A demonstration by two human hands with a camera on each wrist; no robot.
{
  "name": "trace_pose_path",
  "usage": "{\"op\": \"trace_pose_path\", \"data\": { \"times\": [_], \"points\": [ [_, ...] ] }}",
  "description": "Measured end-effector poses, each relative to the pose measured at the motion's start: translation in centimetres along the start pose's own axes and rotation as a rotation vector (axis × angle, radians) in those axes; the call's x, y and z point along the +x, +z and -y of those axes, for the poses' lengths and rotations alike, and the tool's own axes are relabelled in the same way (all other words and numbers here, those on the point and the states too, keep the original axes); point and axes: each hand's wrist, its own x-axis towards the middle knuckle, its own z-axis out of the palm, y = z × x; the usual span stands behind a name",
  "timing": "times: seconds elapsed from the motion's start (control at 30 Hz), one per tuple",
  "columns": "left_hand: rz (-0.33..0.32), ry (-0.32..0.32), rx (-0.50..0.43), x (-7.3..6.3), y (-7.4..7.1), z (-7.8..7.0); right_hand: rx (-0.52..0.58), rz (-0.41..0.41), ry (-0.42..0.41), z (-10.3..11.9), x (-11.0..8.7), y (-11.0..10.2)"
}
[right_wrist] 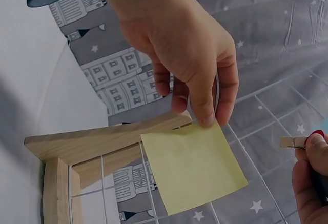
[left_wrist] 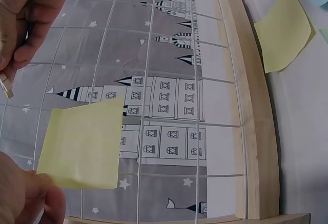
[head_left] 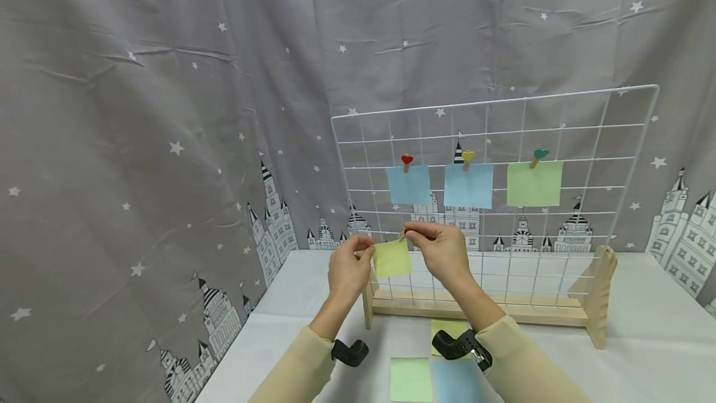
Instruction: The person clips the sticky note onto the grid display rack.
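Note:
In front of the lower left of a white wire grid (head_left: 524, 99), my left hand (head_left: 348, 269) pinches a yellow sticky note (head_left: 393, 259) by its edge between thumb and fingers. My right hand (head_left: 445, 252) pinches a small wooden clothespin (right_wrist: 292, 142) with a red heart on it, near the note's upper right corner. In the right wrist view the clothespin is apart from the note. Higher on the grid hang two blue notes (head_left: 408, 185) and a green note (head_left: 534, 185), each under a heart-topped clothespin (head_left: 467, 157).
A wooden stand (head_left: 601, 297) holds the grid upright on the white table (head_left: 643, 334). Before it lie a yellow note (left_wrist: 284, 29), a green note (head_left: 411, 379) and a blue note (head_left: 455, 384). A grey curtain (head_left: 168, 92) with stars and castles hangs behind and along the left.

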Motion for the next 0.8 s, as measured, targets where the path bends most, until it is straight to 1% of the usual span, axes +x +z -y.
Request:
{"op": "trace_pose_path", "data": {
  "times": [0.13,0.37,0.5,0.57,0.8],
  "points": [
    [-0.006,0.007,0.0,0.0,0.0,-0.1,-0.015,-0.013,0.002,0.0,0.3,0.2],
    [-0.026,0.058,0.023,0.2,0.0,-0.2,-0.026,-0.023,-0.006,0.1,1.0,0.8],
    [-0.046,0.07,0.027,0.5,0.1,-0.1,-0.034,-0.036,-0.002,0.0,1.4,1.1],
    [-0.048,0.072,0.02,0.7,0.1,-0.1,-0.032,-0.046,0.007,-0.1,1.5,1.2],
    [-0.05,0.087,0.014,0.8,0.3,-0.1,-0.008,-0.066,-0.001,-0.5,1.7,1.7]
  ]
}}
